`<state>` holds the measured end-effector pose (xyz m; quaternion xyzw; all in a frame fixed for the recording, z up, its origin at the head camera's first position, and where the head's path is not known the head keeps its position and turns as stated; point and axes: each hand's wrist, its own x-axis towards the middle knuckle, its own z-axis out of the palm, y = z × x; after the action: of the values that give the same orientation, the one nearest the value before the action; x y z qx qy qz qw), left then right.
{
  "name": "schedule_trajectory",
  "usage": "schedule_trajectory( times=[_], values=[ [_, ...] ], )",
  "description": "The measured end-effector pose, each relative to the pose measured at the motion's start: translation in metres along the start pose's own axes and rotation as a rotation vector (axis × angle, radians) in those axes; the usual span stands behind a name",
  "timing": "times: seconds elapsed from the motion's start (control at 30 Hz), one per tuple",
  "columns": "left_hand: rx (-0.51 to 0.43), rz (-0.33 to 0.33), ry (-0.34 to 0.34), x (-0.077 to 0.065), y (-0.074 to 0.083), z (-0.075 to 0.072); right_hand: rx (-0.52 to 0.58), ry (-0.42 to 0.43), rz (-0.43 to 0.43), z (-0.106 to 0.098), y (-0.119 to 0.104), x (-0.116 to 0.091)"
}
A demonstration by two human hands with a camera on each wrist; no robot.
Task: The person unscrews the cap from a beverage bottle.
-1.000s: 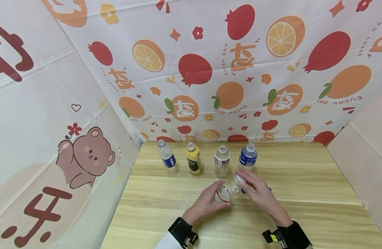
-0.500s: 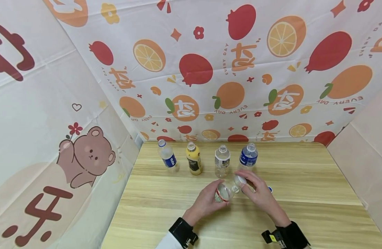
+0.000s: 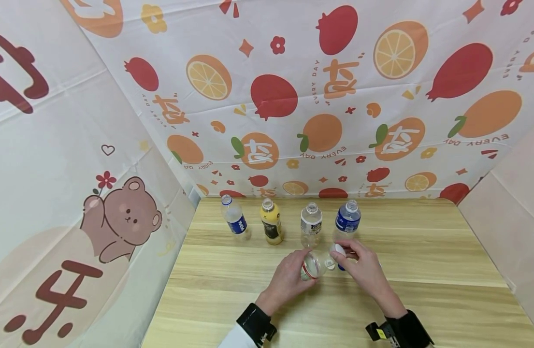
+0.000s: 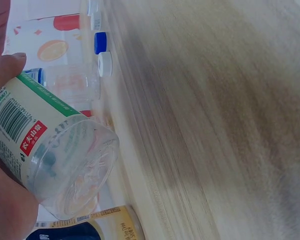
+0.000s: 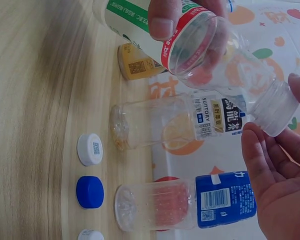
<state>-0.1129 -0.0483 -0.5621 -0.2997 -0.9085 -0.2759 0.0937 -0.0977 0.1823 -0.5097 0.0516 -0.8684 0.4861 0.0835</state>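
My left hand grips a clear plastic bottle round its green and white label, holding it tilted above the table. At the bottle's mouth, the thumb and fingers of my right hand pinch a whitish bottle cap. Below the bottle neck, a white cap and a blue cap lie on the wood, with another white cap farther along. In the head view my right hand partly hides the loose caps.
Behind my hands, uncapped bottles stand in a row: a blue-labelled one, a yellow one, a white-labelled one and another blue-labelled one. The wooden table meets a fruit-print cloth at its back edge.
My right fingers have shifted round the cap, with the hand turning slightly; the blue cap beneath it shows again. My left hand keeps its grip on the bottle almost unmoved.
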Motion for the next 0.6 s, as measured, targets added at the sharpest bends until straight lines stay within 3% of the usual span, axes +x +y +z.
schedule_trajectory(
  times=[0.6],
  values=[
    [-0.049, -0.026, -0.023, 0.0016, 0.0016, 0.0004, 0.034, -0.053, -0.201, -0.0057, 0.0032, -0.0002]
  ],
)
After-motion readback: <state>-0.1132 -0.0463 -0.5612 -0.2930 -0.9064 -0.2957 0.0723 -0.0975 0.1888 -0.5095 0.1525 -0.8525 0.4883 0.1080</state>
